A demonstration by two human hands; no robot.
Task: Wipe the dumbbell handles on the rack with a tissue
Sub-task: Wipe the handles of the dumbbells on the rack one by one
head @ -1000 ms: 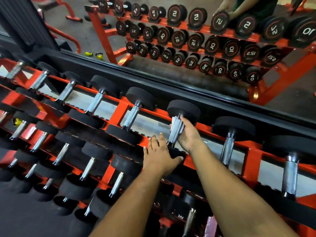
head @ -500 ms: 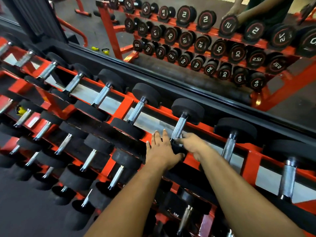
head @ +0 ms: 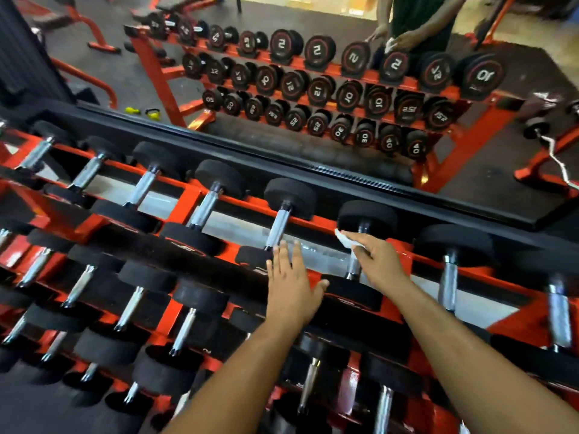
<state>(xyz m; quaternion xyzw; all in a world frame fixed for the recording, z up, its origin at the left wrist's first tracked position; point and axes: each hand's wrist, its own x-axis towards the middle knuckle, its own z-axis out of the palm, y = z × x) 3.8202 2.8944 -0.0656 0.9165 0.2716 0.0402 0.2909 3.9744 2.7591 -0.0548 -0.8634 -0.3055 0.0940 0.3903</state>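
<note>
While left hand (head: pixel 291 283) rests flat (fingers straight), right hand (head: pixel 377 261) presses tissue (head: pixel 344 239) against handle (head: pixel 353 267).

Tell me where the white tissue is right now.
In the head view, right of centre: the white tissue is under the right hand, on the chrome dumbbell handle on the red rack's top row.

The dumbbell handles (head: pixel 278 227) are showing shiny, knurled chrome metal; their heads (head: pixel 289 193) matt black rubber; the rack (head: pixel 185 198) glossy red-painted steel; the tissue (head: pixel 346 239) soft white paper.
</note>
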